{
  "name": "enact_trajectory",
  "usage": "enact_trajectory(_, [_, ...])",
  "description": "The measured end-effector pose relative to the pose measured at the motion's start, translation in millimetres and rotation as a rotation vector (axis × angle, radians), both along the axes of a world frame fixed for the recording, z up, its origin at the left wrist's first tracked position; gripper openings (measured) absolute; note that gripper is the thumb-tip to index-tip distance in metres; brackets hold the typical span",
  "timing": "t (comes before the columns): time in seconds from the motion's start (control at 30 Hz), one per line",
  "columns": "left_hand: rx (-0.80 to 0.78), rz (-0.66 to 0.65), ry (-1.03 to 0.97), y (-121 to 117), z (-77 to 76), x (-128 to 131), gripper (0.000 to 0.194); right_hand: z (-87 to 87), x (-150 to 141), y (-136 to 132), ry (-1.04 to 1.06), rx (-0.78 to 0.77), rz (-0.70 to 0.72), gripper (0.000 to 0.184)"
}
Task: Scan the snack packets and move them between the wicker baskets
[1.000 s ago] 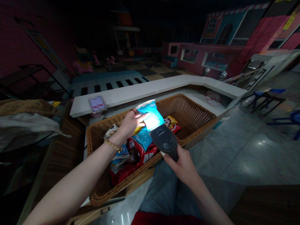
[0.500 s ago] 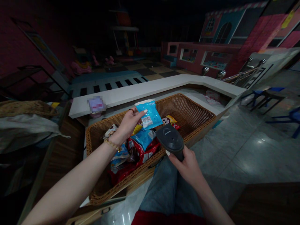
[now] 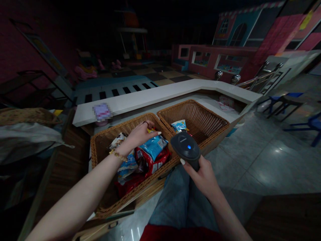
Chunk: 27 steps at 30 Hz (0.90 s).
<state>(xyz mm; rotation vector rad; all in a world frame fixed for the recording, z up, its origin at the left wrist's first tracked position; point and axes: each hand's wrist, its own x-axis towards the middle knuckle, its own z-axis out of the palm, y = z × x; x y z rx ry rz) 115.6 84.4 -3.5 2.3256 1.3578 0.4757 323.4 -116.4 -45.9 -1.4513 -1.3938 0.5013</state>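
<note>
My left hand (image 3: 139,135) hovers over the left wicker basket (image 3: 100,147), fingers stretched out, fingertips just above a blue snack packet (image 3: 154,146) and a yellow packet (image 3: 151,131). It holds nothing. Red packets (image 3: 150,162) and several other snack bags fill that basket. My right hand (image 3: 202,174) grips a dark handheld barcode scanner (image 3: 187,149) with a blue light lit on its head, held in front of the baskets. A light blue packet (image 3: 179,125) lies in the right wicker basket (image 3: 200,117).
Both baskets rest on a low desk behind a white counter (image 3: 163,95). Another basket and a white bag (image 3: 30,134) sit at the left. My lap in jeans (image 3: 180,201) is below. Blue chairs (image 3: 291,100) stand on the tiled floor at the right.
My left hand let go of the light blue packet, which now lies in the right basket, and came back over the left basket. The scanner shifted slightly right and its blue light shows.
</note>
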Motion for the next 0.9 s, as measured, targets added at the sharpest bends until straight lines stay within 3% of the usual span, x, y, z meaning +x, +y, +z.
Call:
enact_trajectory(0.13, [-0.033, -0.005, 0.386, -6, 1.9, 0, 0.06, 0.9, -1, 1, -0.015, 0.0, 0.005, 0.018])
enact_trajectory(0.3, [-0.067, -0.015, 0.445, -11, 4.6, 6, 0.049, 0.6, -2, 1, -0.018, 0.003, 0.007, 0.019])
enact_trajectory(0.47, [-0.139, -0.05, 0.319, -6, 6.6, 2, 0.029, 0.2, -2, 1, -0.014, 0.014, 0.024, 0.019])
enact_trajectory(0.57, [-0.155, -0.065, 0.137, -2, 4.6, -3, 0.037, 1.2, -3, 1, -0.01, 0.01, 0.041, 0.021])
enact_trajectory(0.73, [-0.314, -0.123, -0.385, 8, 5.8, -12, 0.043, 2.6, -5, 3, -0.01, 0.032, 0.051, 0.023])
enact_trajectory(0.9, [-0.411, 0.007, -0.589, 9, 20.0, -20, 0.046, 4.5, -8, 6, -0.02, 0.034, 0.061, 0.023])
